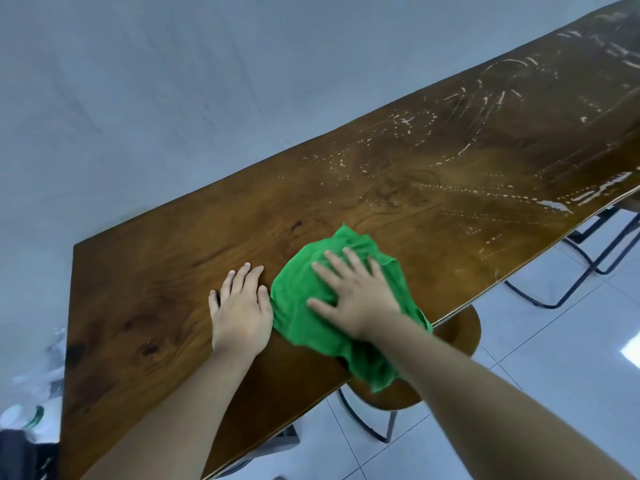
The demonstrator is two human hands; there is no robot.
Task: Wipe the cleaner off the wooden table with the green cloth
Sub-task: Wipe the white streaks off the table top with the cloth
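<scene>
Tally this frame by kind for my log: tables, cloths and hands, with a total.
Tables: 1, the long brown wooden table
Cloths: 1, the crumpled green cloth
Hands: 2, the left hand flat on the table, the right hand pressing the cloth
Total: 4
</scene>
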